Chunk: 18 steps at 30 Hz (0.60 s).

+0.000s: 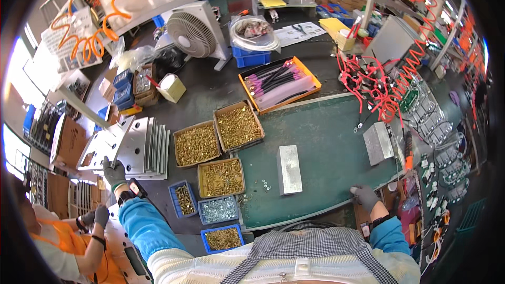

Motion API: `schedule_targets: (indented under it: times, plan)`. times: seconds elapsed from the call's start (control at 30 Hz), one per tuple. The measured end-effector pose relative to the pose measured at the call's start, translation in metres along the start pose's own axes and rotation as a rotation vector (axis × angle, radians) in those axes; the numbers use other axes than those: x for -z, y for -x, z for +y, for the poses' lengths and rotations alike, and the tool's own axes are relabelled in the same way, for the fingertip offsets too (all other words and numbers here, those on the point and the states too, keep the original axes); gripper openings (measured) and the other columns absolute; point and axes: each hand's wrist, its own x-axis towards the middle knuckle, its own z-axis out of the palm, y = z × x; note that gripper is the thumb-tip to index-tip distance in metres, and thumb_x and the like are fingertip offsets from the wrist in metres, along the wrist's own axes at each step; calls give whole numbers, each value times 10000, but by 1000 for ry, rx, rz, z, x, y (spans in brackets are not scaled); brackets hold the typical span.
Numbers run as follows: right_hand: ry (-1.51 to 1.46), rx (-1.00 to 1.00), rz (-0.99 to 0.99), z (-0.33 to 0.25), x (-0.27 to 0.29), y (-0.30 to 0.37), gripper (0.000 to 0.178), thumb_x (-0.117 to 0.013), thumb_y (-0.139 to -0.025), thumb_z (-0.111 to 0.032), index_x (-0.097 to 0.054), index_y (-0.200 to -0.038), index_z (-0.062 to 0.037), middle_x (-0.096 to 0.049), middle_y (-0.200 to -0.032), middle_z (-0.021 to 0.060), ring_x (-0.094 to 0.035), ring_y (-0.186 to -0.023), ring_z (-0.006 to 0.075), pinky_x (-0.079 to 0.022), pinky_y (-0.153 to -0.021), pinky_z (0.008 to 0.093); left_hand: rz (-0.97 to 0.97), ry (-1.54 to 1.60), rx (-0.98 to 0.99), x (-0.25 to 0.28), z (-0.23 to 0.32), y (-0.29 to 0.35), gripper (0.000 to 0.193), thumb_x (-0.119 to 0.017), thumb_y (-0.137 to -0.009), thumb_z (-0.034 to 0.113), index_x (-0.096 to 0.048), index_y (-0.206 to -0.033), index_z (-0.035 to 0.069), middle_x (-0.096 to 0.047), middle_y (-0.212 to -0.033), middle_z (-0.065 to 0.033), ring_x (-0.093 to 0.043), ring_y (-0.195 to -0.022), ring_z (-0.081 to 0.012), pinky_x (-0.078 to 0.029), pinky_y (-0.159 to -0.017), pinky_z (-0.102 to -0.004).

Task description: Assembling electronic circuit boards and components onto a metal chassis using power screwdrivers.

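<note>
At the left, my gloved left hand [113,172] is closed on the lower edge of a perforated metal plate [109,139], which is tilted beside a stack of similar plates [149,150] standing on edge. My gloved right hand [365,198] rests at the near right edge of the green mat [336,131], fingers curled, with nothing showing in them. On the mat between the hands lies a rectangular metal block [290,170], with several small washers [266,184] to its left. Another metal block [378,143] sits further right.
Boxes of brass-coloured fasteners [238,126] and blue bins [219,210] line the mat's left side. Beyond are an orange tray [294,97] of dark-handled parts and a fan [194,31]. Red coiled hoses [386,87] hang at right. A co-worker [79,236] is at lower left.
</note>
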Motion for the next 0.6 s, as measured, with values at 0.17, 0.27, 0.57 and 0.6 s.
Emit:
schedule_targets:
  times: [0.17,0.27,0.57,0.6]
  plan:
    - [-11,160,-205,-63,-25,12,250,-579,-862,-185,-620,-1035,-9,-616,-815,28,-575,-739,124,-475,-709,280,-110,-1343,-873,-42,-51,107,321,-608,-856,97,-502,-1141,-7,-586,-853,-132,-565,-762,-206,-474,-664,-287]
    - [161,296,-386,-121,-57,6,288,-568,-891,-209,-608,-1091,-7,-618,-876,32,-578,-796,117,-480,-742,284,-189,-1377,-796,-76,-76,210,357,-639,-828,93,-564,-1143,-57,-638,-945,-243,-628,-875,-332,-505,-779,-373]
    - [-942,258,-1356,-247,-202,1,434,-550,-926,-267,-444,-1270,-26,-558,-1194,100,-548,-1107,231,-453,-957,400,-656,-259,61,-147,-113,430,708,-729,-784,374,-397,-1297,17,-508,-1232,-104,-538,-1081,-227,-476,-895,-388]
    - [-1001,335,-1240,-249,-203,4,419,-558,-920,-253,-453,-1258,-30,-556,-1201,103,-554,-1100,239,-460,-949,402,-681,-269,185,-147,-114,449,727,-770,-742,358,-423,-1279,12,-529,-1205,-98,-535,-1082,-212,-482,-873,-350]
